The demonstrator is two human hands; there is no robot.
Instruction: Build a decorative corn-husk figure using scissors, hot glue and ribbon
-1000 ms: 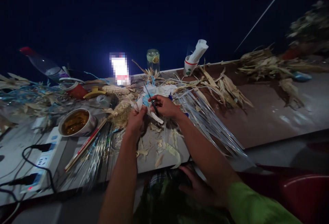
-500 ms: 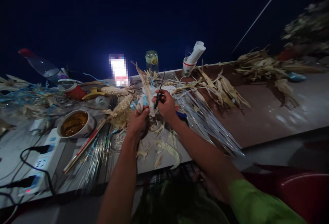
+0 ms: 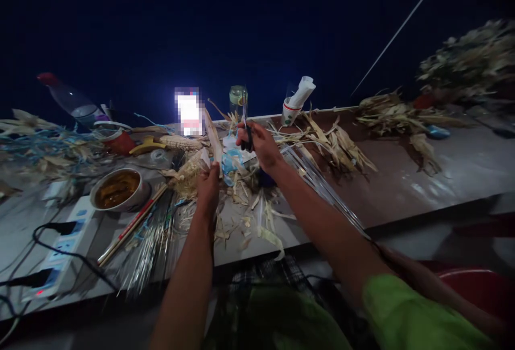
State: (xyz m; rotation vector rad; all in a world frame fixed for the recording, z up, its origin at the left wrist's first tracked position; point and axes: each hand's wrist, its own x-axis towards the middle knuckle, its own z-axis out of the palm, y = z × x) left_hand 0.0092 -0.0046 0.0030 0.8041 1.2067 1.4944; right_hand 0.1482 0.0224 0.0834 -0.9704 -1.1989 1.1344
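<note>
Over the bench (image 3: 396,192), holding husk strip (image 3: 215,143) in left hand (image 3: 208,185), scissors (image 3: 247,138) in right hand (image 3: 264,149), apparent offcuts (image 3: 246,222) below both, loose husks (image 3: 340,145) rightward seemingly uncut.

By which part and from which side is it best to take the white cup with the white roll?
Probably grip the white cup by its outer wall, coming from the left: the white roll leans out to the right, where dried husks lie.
</note>
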